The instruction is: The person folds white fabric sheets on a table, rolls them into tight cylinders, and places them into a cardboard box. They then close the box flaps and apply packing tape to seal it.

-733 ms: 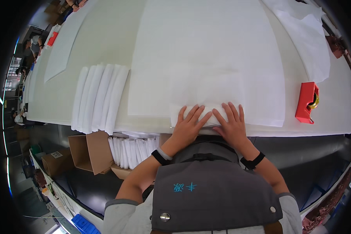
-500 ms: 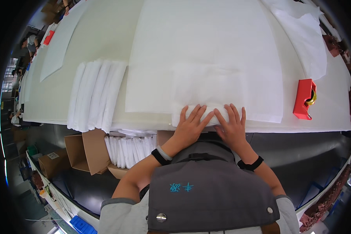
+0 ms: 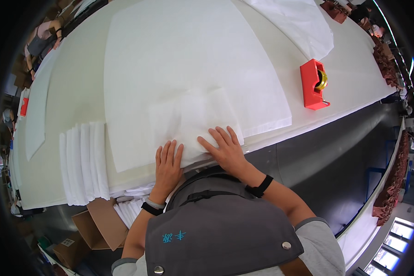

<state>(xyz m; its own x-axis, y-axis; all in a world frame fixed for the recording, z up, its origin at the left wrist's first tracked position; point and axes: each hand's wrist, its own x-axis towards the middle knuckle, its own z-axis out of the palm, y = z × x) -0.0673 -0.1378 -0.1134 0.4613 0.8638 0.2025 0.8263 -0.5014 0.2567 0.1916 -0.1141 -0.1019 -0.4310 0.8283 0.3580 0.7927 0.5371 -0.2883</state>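
Thin white sheets (image 3: 193,60) lie spread flat over the table in front of me. On their near edge rests a smaller folded white sheet (image 3: 188,108), lightly creased. My left hand (image 3: 169,163) lies on the near left part of the folded sheet, fingers stretched forward. Farther right, my right hand (image 3: 224,147) presses flat on the same sheet with its fingers spread. Neither hand grips anything. The sheet's near edge runs between the hands along the table edge; whether it is rolled there I cannot tell.
Several white rolls (image 3: 83,161) lie side by side at left. A red tape dispenser (image 3: 312,87) stands at right, near a crumpled white sheet (image 3: 303,27). Below the table edge are an open cardboard box (image 3: 99,225) and more white rolls (image 3: 129,211). A person (image 3: 43,39) stands far left.
The whole view has turned and shifted, so the dispenser appears farther left and higher. My hands have moved apart on the folded sheet, which shows more creases.
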